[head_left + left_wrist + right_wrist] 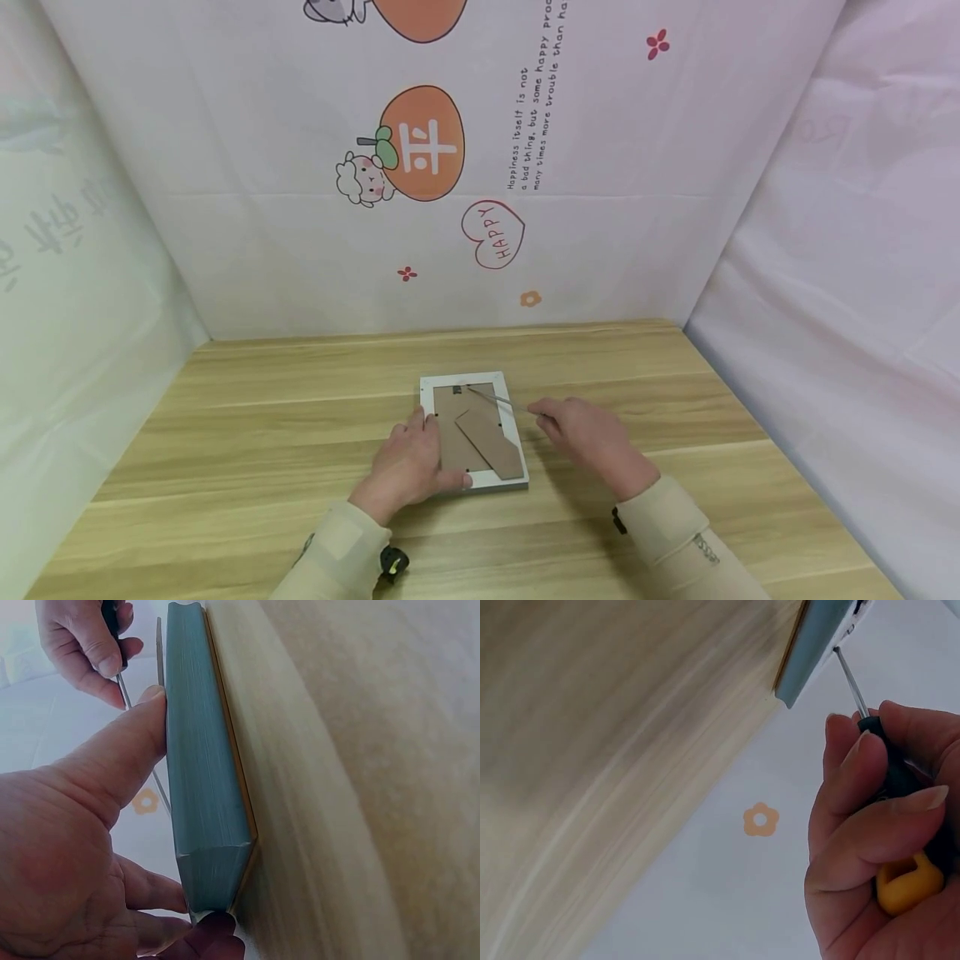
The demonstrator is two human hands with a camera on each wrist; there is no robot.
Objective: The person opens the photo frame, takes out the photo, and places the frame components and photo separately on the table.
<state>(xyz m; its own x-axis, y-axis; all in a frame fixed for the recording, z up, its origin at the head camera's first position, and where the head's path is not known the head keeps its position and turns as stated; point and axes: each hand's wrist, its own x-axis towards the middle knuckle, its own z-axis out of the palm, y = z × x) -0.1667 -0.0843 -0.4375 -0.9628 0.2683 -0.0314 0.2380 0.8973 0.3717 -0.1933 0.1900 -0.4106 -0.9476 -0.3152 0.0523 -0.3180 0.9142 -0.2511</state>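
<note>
A white picture frame [465, 380] lies face down on the wooden table, its brown backing board [452, 446] and slanted stand flap [491, 442] facing up. My left hand [408, 458] grips the frame at its near left corner. In the left wrist view the thumb rests over the edge of the blue-grey frame side [206, 765], while the fingers curl at its corner. My right hand [588, 433] holds a screwdriver [513, 405] with a dark handle and yellow end [911, 889]. Its thin shaft reaches across the backing, with the tip beside a small dark tab near the far edge.
The wood-grain table [225, 450] extends around the frame. A white printed cloth [300, 250] rises behind its far edge, and more white cloth hangs at both sides. Small dark tabs [500, 425] sit along the inner border of the frame.
</note>
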